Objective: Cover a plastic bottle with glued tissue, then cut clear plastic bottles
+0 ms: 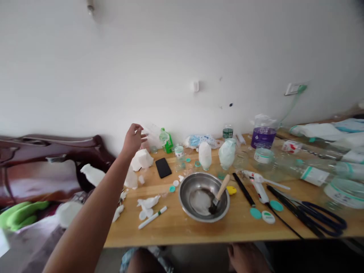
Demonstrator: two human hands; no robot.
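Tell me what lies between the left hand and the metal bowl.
In the head view, a black phone lies between the left hand and the metal bowl, with a white disc and a teal disc nearer the bowl.

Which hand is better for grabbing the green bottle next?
Probably the left hand: it's raised over the back of the table, near the green bottle. The right hand is down below the table's front edge, farther away.

In front of me stands a wooden table [176, 234]. Directly on it are a green bottle [167, 142], a black phone [163, 168], a metal bowl [184, 199], a white marker [152, 217], a glue gun [259, 190] and dark-handled scissors [324, 218].
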